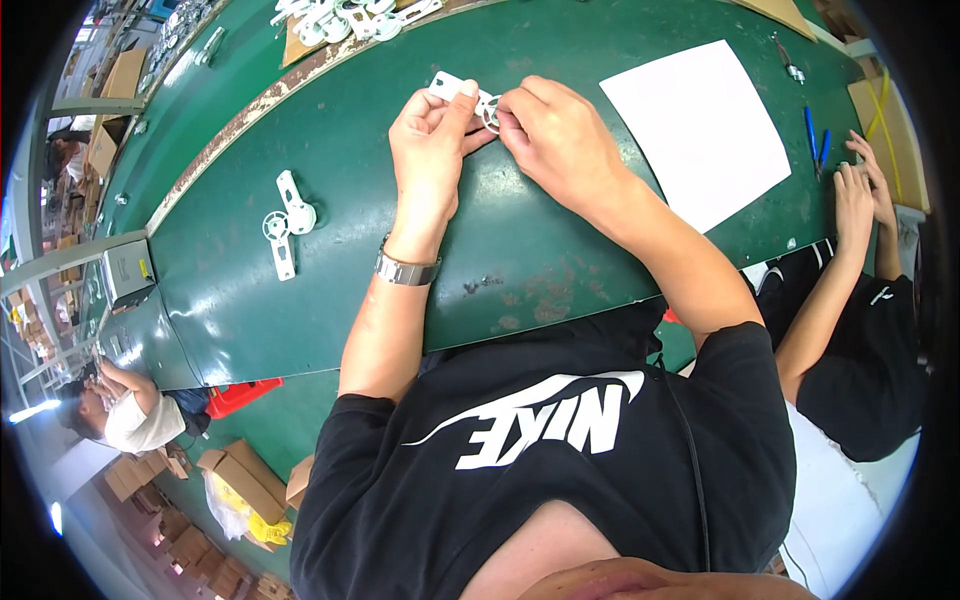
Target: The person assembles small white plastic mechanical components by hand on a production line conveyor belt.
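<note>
Your left hand (425, 150) and right hand (562, 140) are close together, both clamped on the white part (446, 86), held above the counter (365, 240), left of the sheet of paper (703, 135). The left thumb and fingers pinch its flat end; the right fingertips take the ring and partly hide it. The part looks light and stiff, with a smooth face that may slip a little, so grip it by the flat end; the ring's thin spokes are probably its most fragile spot. The green counter looks hard, shiny and scuffed. Farther left of the paper lie two similar white pieces (300, 217); beyond its upper left is a heap of white parts (345, 22). Just right of it you have a blue-handled tool (811, 130), near a co-worker (865, 380). Well to the paper's left, past the counter's edge, are a red stool (238, 397), another person (140, 425) and cardboard boxes (243, 480).
</note>
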The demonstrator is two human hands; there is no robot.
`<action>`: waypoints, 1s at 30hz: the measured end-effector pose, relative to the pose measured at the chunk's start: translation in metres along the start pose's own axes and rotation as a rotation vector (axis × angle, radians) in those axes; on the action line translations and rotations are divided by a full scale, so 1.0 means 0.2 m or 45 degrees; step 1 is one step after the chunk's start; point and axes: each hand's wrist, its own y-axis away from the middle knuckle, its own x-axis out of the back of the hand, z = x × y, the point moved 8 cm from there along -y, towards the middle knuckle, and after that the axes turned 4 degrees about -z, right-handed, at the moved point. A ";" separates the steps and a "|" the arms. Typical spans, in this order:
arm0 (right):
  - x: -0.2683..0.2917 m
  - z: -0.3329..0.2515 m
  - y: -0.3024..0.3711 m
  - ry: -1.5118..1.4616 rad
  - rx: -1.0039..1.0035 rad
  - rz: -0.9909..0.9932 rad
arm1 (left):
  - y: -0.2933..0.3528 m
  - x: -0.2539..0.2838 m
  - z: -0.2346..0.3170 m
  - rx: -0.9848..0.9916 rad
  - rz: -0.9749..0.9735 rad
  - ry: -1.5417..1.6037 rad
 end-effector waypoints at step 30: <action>0.03 0.04 -0.02 -0.353 -0.217 0.110 | 0.05 -0.07 0.08 0.036 -0.017 0.089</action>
